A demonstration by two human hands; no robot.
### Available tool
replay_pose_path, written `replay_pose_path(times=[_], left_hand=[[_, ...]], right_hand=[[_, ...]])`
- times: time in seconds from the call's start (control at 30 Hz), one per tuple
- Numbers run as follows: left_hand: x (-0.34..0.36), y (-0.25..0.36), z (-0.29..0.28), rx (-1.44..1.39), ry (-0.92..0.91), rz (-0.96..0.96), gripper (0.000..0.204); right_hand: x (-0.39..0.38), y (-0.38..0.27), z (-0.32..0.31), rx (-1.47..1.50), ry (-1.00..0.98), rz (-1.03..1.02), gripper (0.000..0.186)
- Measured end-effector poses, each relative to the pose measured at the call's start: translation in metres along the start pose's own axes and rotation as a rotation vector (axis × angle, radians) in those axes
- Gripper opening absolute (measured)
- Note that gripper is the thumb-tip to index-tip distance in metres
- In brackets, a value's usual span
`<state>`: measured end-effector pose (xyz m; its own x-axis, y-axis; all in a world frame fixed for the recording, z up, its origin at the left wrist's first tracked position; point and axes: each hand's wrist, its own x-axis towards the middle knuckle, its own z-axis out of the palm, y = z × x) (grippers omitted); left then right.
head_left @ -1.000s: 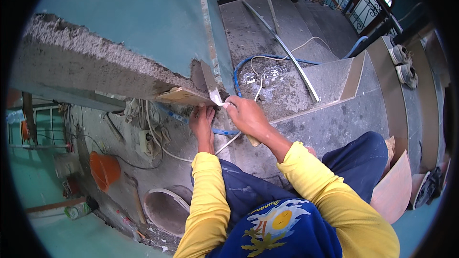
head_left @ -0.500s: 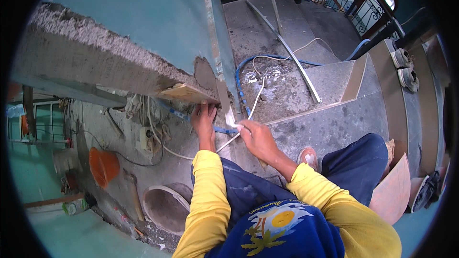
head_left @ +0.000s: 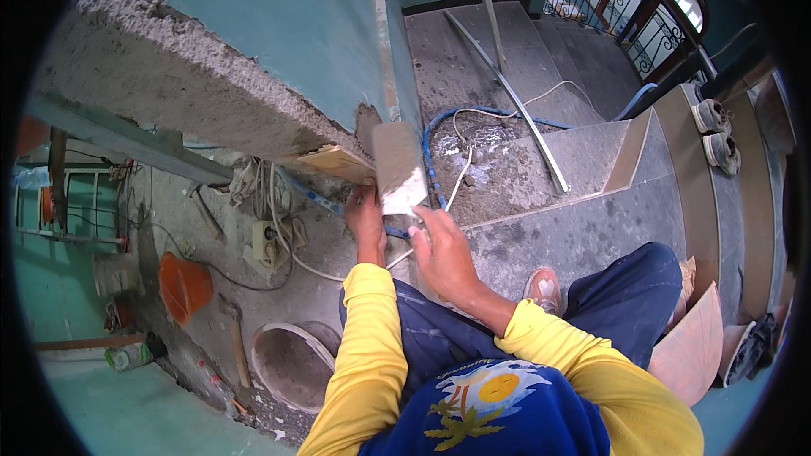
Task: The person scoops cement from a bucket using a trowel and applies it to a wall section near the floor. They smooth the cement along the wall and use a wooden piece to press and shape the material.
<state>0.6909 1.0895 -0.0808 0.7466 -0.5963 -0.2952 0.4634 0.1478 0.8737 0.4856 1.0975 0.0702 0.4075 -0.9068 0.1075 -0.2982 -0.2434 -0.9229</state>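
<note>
A small wooden board (head_left: 338, 161) lies along the lower edge of the freshly plastered wall end. My left hand (head_left: 366, 226) is closed at its near end, fingertips against the wood. Beside it, my right hand (head_left: 446, 260) grips a flat rectangular plastering trowel (head_left: 399, 156); its handle is mostly hidden. Grey mortar smears cover much of the broad blade, and its near corner shines white. The blade stands at the wall corner, close to a patch of grey mortar (head_left: 367, 122) on the blue-green wall (head_left: 279, 25).
A mortar-stained bucket (head_left: 294, 365), a hammer (head_left: 236, 342) and an orange container (head_left: 184, 287) are on the floor at left. A blue hose (head_left: 429, 148) and white cable run past my hands. A metal bar (head_left: 511, 101) lies across the landing; shoes (head_left: 721, 152) rest on steps at right.
The trowel has turned from edge-on to showing its broad face and moved up against the wall corner. My right hand's fingers have spread slightly. My left hand stays at the board.
</note>
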Motion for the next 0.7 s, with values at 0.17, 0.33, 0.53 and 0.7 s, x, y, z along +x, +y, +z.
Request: replay_pose_path(times=[0.17,0.33,0.53,0.7], left_hand=[[0.011,-0.003,-0.028,0.085,-0.025,0.012,0.03],[0.0,-0.001,-0.008,0.056,0.0,0.0,0.034],[-0.007,0.009,0.003,0.055,0.016,-0.075,0.049],[-0.004,0.008,-0.001,0.058,0.02,-0.059,0.052]], right_hand=[[-0.005,-0.01,0.003,-0.025,-0.105,-0.009,0.034],[-0.005,0.0,0.004,-0.005,-0.059,-0.011,0.032],[0.003,0.038,0.005,0.027,-0.059,0.094,0.029],[0.03,0.031,0.005,0.064,-0.146,0.117,0.027]])
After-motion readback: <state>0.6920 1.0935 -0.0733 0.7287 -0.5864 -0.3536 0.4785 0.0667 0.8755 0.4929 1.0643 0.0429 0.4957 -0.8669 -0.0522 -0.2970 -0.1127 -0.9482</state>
